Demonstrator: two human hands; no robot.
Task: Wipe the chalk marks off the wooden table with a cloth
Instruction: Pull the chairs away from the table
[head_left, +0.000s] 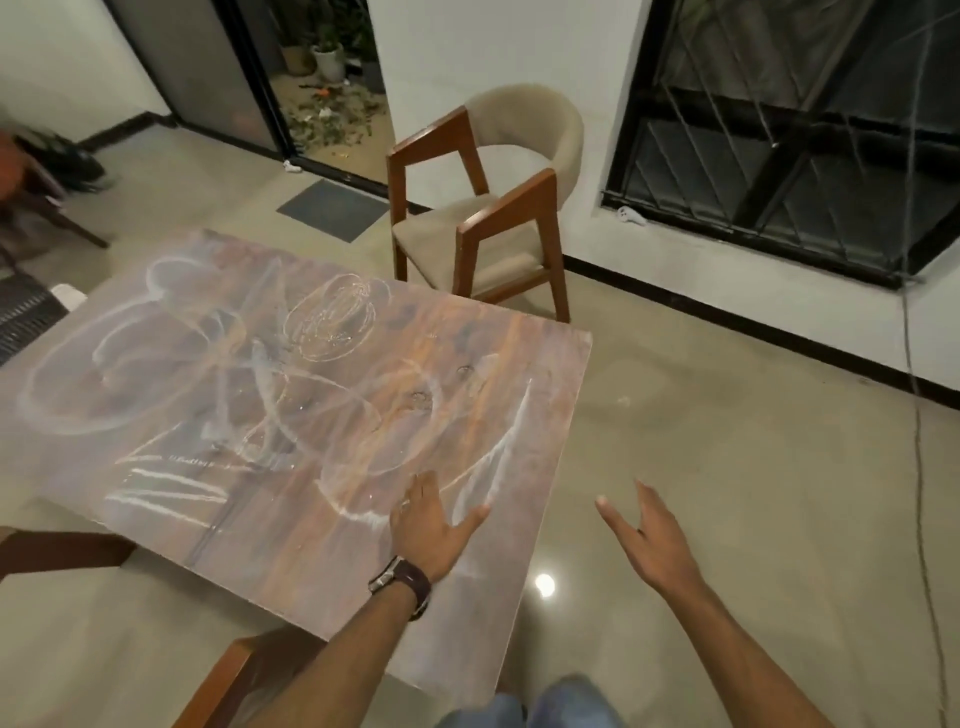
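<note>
Head view: left hand (434, 525) stretched forward above the wooden table (540, 467) near its right edge, fingers (423, 491) straight and together, thumb splayed, holding nothing; contact with the table unclear. Wristwatch (402, 584) on that wrist. Right hand (652, 535) out over the floor (727, 467), fingers spread, empty. Chalk marks (218, 374) smeared across the tabletop. No cloth in sight. Table's left part cut off by the frame.
</note>
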